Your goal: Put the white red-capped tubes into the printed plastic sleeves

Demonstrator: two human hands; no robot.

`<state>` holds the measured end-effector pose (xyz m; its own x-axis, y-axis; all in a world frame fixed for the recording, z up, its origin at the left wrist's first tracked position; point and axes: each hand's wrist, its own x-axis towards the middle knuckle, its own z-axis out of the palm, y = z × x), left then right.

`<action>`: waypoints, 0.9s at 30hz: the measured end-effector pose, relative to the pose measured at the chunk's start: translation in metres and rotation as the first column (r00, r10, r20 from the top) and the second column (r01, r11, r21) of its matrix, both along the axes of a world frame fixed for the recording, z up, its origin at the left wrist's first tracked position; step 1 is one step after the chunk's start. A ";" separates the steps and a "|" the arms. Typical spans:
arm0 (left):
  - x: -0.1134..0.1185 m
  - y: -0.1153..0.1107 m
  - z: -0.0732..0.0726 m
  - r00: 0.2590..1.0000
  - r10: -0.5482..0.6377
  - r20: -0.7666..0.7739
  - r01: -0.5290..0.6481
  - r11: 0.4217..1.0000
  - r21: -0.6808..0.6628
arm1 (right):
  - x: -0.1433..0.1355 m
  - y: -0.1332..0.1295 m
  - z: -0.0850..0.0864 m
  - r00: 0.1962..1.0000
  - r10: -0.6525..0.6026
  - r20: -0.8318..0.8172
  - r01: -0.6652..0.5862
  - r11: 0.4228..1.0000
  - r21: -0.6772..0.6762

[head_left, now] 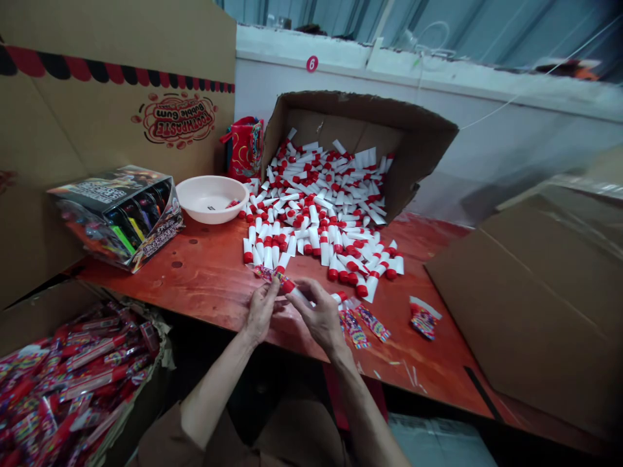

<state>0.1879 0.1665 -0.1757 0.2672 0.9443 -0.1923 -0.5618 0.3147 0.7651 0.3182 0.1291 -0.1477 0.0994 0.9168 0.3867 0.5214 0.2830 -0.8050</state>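
Note:
My left hand (261,312) pinches a colourful printed plastic wrapper (265,273) near the table's front edge. In my right hand (320,316) is a white tube with a red cap (300,297), its cap end pointing at the wrapper. The cap meets the wrapper's opening; how far it is inside I cannot tell. Just beyond both hands lies a large heap of white tubes with red caps (316,214), spilling from a cardboard box on its side (423,149). Flat printed wrappers (356,329) lie beside my right hand.
A pinkish bowl (207,211) and a display box of toys (131,217) stand at the left. Below them, an open carton (163,344) holds many wrapped tubes. Another wrapper (423,322) lies to the right, before a large cardboard box (535,305). A red pouch (244,149) stands behind.

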 end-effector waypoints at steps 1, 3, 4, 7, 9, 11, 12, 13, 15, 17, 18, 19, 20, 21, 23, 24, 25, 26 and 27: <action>-0.001 0.000 0.000 1.000 -0.010 -0.014 0.010 1.000 0.010 | 0.001 0.001 0.001 0.999 0.017 -0.043 -0.018 0.999 -0.034; -0.003 0.000 -0.002 0.998 -0.046 -0.033 0.047 0.999 0.019 | 0.005 0.002 0.004 0.997 0.063 -0.053 -0.068 0.995 -0.079; -0.004 0.001 -0.002 0.997 -0.070 -0.035 0.070 0.997 0.016 | 0.007 0.003 0.006 0.995 0.093 -0.024 -0.095 0.992 -0.085; -0.008 0.003 -0.004 0.989 -0.141 -0.033 0.141 0.990 -0.013 | 0.012 0.004 0.010 0.978 0.188 0.086 -0.182 0.981 -0.070; -0.010 0.004 -0.005 0.992 -0.125 -0.022 0.124 0.991 -0.041 | 0.013 0.004 0.010 0.966 0.223 0.131 -0.216 0.974 -0.067; -0.012 0.006 -0.007 0.998 -0.056 0.009 0.057 0.997 -0.060 | 0.012 0.003 0.007 0.967 0.208 0.148 -0.201 0.978 -0.063; -0.012 0.007 -0.007 0.999 -0.021 0.030 0.023 0.998 -0.060 | 0.011 0.003 0.005 0.970 0.194 0.145 -0.187 0.981 -0.056; -0.012 0.007 -0.008 0.999 0.007 0.045 -0.005 0.998 -0.057 | 0.011 0.003 0.003 0.973 0.183 0.138 -0.178 0.983 -0.051; -0.012 0.009 -0.010 0.998 0.043 0.046 -0.041 0.998 -0.045 | 0.009 0.003 0.001 0.977 0.181 0.115 -0.176 0.983 -0.053; -0.012 0.010 -0.010 0.998 0.066 0.024 -0.065 0.997 -0.040 | 0.007 0.002 -0.001 0.981 0.177 0.084 -0.173 0.983 -0.063; -0.011 0.010 -0.011 0.997 0.071 0.020 -0.070 0.997 -0.041 | 0.007 0.002 -0.001 0.983 0.172 0.063 -0.168 0.983 -0.071; -0.010 0.010 -0.010 0.997 0.071 0.029 -0.069 0.997 -0.041 | 0.006 0.002 -0.002 0.985 0.166 0.038 -0.162 0.983 -0.081; -0.009 0.009 -0.010 0.997 0.064 0.049 -0.062 0.997 -0.038 | 0.005 0.002 -0.003 0.988 0.156 0.011 -0.154 0.984 -0.091; -0.007 0.009 -0.010 0.996 0.053 0.076 -0.051 0.998 -0.033 | 0.004 0.002 -0.004 0.989 0.144 -0.015 -0.145 0.984 -0.102; -0.004 0.006 -0.008 0.992 0.013 0.124 -0.011 1.000 -0.012 | 0.001 0.002 -0.007 0.991 0.119 -0.069 -0.126 0.985 -0.119; -0.003 0.004 -0.007 0.991 -0.014 0.136 0.014 1.000 0.002 | 0.000 0.003 -0.008 0.989 0.106 -0.102 -0.118 0.986 -0.120; -0.002 0.002 -0.006 0.990 -0.037 0.137 0.035 0.999 0.016 | -0.002 0.004 -0.009 0.985 0.095 -0.143 -0.112 0.987 -0.118; -0.001 0.001 -0.004 0.990 -0.053 0.128 0.050 0.998 0.029 | -0.003 0.004 -0.010 0.977 0.087 -0.196 -0.111 0.987 -0.115; 0.000 0.000 -0.002 0.992 -0.059 0.112 0.055 0.998 0.039 | -0.005 0.005 -0.010 0.963 0.081 -0.256 -0.113 0.987 -0.114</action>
<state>0.1878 0.1664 -0.1778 0.3386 0.9327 -0.1244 -0.6273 0.3223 0.7089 0.3136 0.1341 -0.1578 0.0864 0.9667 0.2408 0.2742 0.2093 -0.9386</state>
